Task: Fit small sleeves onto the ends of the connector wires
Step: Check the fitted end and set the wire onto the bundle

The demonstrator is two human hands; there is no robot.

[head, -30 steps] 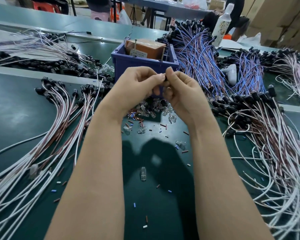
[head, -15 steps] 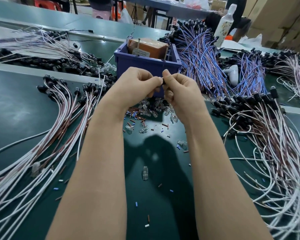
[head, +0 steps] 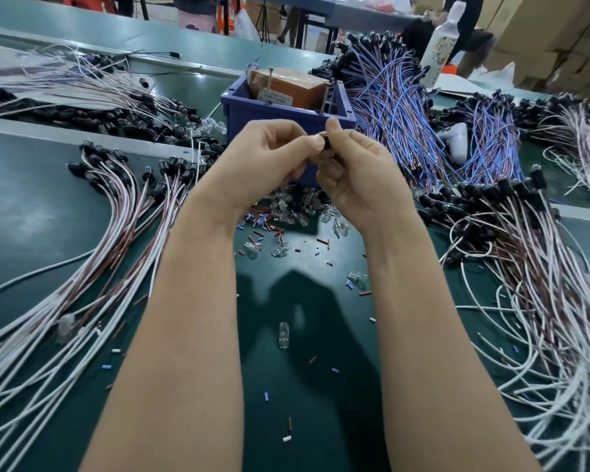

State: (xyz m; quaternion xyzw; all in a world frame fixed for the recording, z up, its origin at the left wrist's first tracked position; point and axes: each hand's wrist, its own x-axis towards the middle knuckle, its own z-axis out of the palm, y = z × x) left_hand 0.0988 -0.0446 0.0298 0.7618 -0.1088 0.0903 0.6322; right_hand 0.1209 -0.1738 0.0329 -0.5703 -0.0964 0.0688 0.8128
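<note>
1. Both forearms reach up the middle of the view, and the two hands meet above the green bench (head: 31, 216), just in front of a blue bin (head: 286, 117) at twelve o'clock.
2. The left hand (head: 269, 155) has a narrow grip, with thumb and forefinger pinched together at their tips and the other fingers curled under.
3. The right hand (head: 358, 175) is also closed tight, its thumb and forefinger pinching the same small dark part (head: 326, 144) held between the two hands.
4. That part looks like a black connector head, but it is too small and too covered by fingertips to tell whether a sleeve is on it.
5. Loose sleeves (head: 269, 229), short red-brown, blue and white bits, lie scattered on the bench under the hands and toward six o'clock.
6. A heap of clear bulbs (head: 297, 206) sits just below the hands, and one single bulb (head: 283, 335) lies apart at six o'clock.
7. White and brown wires (head: 116, 250) with black ends fan out at nine o'clock, and a second bundle (head: 542, 284) sprawls at three o'clock.
8. Blue and purple wires (head: 389, 107) lie piled at one o'clock, beside the bin.
9. A brown box (head: 286, 88) stands inside the bin.
10. A white bottle (head: 440, 46) stands at one o'clock, farther back.
</note>
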